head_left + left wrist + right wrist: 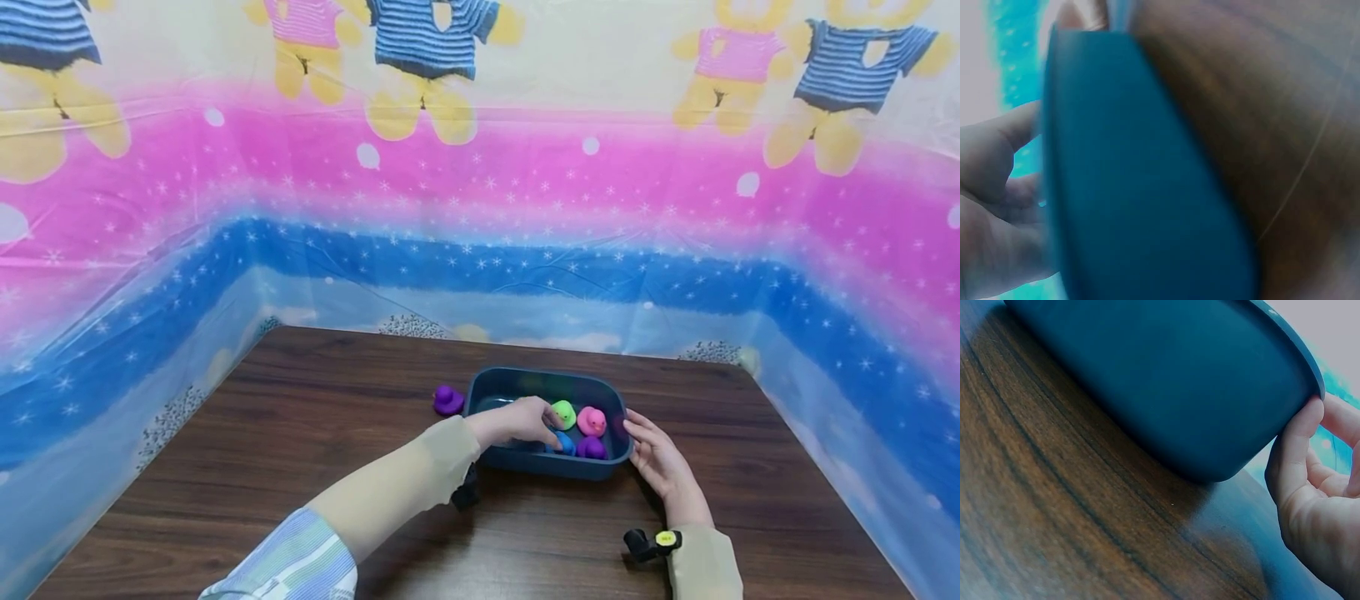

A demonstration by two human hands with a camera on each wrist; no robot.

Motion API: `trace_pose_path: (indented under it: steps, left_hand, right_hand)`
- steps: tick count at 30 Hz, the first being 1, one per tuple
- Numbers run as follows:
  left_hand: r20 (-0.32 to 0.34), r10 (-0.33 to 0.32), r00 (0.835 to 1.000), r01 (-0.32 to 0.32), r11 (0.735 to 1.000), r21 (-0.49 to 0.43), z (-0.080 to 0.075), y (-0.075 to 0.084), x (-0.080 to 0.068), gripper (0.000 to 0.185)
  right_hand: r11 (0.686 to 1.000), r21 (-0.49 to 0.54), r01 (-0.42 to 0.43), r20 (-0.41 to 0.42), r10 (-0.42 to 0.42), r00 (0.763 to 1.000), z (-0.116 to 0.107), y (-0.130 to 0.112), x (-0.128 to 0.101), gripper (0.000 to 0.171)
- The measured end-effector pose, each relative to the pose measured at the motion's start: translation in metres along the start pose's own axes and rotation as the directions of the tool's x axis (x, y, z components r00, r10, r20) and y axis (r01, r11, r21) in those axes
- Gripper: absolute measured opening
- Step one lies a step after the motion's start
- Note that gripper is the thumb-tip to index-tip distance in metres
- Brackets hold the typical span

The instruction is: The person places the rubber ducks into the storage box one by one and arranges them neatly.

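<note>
Left hand: your left hand [517, 421] reaches over the near-left rim of the dark blue rectangular plastic tub [546, 463], fingers down inside it among the toys. They lie over or beside the small blue rubber duck [565, 443]; whether they pinch it you cannot tell from the head view. In the left wrist view the hand [994, 212] is blurred behind the tub wall [1141, 187] and settles nothing.

Right hand: your right hand [660, 458] rests against the tub's right end, fingers loosely extended, nothing enclosed. In the right wrist view its thumb [1297, 447] presses up against the rim at the corner of the tub [1166, 381].

Tub: it stands flat on the dark brown wood-grain table [300, 467], near the middle, just in front of you.

Ducks inside: a small green rubber duck [564, 412] beside your left fingers, a small pink rubber duck [592, 421] just to its right, a small purple rubber duck [592, 448] at the near-right corner, and the blue one under your left fingertips.

Duck outside: another small purple rubber duck [448, 401] sits on the table just beside the tub's far-left corner.

Surround: a printed plastic sheet with pink and blue bands and cartoon bears [480, 167] walls in the table on three sides.
</note>
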State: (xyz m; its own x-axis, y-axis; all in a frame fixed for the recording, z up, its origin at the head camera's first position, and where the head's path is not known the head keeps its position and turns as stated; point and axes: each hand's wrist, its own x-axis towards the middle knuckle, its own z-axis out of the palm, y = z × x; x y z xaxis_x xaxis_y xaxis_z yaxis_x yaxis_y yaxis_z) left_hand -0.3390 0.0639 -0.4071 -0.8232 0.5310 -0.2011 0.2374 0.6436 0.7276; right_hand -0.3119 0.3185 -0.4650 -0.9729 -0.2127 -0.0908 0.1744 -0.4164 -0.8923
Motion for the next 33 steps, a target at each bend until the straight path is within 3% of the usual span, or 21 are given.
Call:
trace_pose_path:
  steps: [6, 9, 13, 17, 22, 28, 33]
  left_hand:
    - [0.084, 0.102, 0.991, -0.099, 0.994, -0.042, -0.047, 0.002, -0.011, 0.039]
    - [0.082, 0.169, 0.982, -0.164, 0.984, -0.065, -0.07, -0.002, -0.015, 0.04]
    - [0.046, 0.248, 0.968, -0.241, 0.963, -0.124, -0.093, -0.015, -0.021, 0.043]
    - [-0.052, 0.276, 0.96, -0.28, 0.939, -0.199, -0.107, -0.037, -0.026, 0.044]
    - [-0.181, 0.231, 0.956, -0.275, 0.921, -0.275, -0.113, -0.069, -0.035, 0.044]
    - [-0.226, 0.121, 0.967, -0.196, 0.917, -0.347, -0.11, -0.1, -0.049, 0.047]
    - [-0.278, 0.066, 0.958, -0.172, 0.91, -0.377, -0.107, -0.118, -0.053, 0.046]
  right_hand:
    - [1.0, 0.016, -0.006, -0.001, 0.006, 1.0, -0.004, 0.002, 0.005, 0.026]
    - [1.0, 0.018, -0.008, -0.019, 0.008, 1.0, -0.009, 0.004, 0.009, 0.027]
    - [1.0, 0.011, -0.018, -0.046, 0.019, 0.999, -0.012, 0.007, 0.012, 0.026]
    - [1.0, 0.011, -0.019, -0.04, 0.019, 0.999, -0.009, 0.006, 0.009, 0.025]
    - [1.0, 0.011, -0.015, -0.037, 0.016, 0.999, -0.008, 0.007, 0.009, 0.024]
    - [1.0, -0.008, 0.002, -0.038, -0.003, 0.999, -0.013, 0.011, 0.012, 0.026]
    - [1.0, -0.006, 0.013, -0.023, -0.013, 1.0, -0.013, 0.011, 0.011, 0.026]
